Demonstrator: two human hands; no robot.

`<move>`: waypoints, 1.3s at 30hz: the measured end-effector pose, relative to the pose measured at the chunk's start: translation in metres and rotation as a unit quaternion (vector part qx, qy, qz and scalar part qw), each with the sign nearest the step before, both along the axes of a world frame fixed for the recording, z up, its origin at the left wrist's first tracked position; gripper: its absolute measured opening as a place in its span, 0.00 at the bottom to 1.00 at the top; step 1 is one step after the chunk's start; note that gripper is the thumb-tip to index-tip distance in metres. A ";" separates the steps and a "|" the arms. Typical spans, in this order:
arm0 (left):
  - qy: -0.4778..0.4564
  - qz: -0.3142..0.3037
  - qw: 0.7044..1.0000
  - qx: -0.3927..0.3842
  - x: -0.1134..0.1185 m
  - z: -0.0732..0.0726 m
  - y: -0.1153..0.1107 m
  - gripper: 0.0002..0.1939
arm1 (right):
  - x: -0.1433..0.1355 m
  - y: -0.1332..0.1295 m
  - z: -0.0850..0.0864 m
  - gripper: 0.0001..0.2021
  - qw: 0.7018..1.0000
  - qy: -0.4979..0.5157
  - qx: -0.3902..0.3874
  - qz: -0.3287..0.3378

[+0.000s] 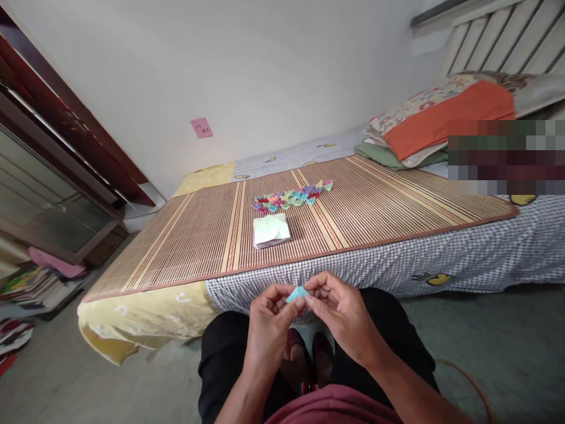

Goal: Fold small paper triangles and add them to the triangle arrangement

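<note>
A small light-blue piece of folded paper point(298, 293) is pinched between my two hands, above my lap and just in front of the bed edge. My left hand point(272, 315) grips its left side with thumb and fingers. On the right side, my right hand point(338, 306) holds it by thumb and fingertips. Beyond my hands, a stack of square paper point(271, 229) with a pale green sheet on top lies on the striped mat. Behind that stack, several small folded paper pieces point(291, 198) in many colours lie in uneven rows.
The bamboo mat point(189, 235) covers much of the bed, over a checked sheet point(379, 265) and a yellow cloth point(154, 318). Pillows point(441, 123) are piled at the right. A pink note point(202, 128) is on the wall. Books point(33, 288) stand at the left.
</note>
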State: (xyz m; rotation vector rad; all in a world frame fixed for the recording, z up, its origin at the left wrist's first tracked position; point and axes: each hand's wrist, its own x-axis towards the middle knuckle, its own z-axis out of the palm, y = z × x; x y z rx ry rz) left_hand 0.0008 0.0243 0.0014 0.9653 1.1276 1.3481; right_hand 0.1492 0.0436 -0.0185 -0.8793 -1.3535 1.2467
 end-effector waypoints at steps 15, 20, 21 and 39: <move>-0.074 -0.055 0.995 -0.026 -0.002 -0.002 0.001 0.13 | 0.014 -0.004 0.017 0.14 0.992 -0.086 0.080 0.036; -0.085 -0.059 0.994 -0.029 -0.001 0.000 -0.004 0.15 | 0.017 -0.006 0.017 0.13 0.991 -0.093 0.091 0.034; -0.073 -0.051 0.996 -0.023 -0.001 0.000 -0.005 0.14 | 0.017 -0.007 0.018 0.13 0.990 -0.103 0.092 0.040; 0.006 -0.050 0.999 0.014 -0.007 0.004 -0.020 0.14 | 0.014 -0.017 0.021 0.18 0.989 -0.104 0.074 0.080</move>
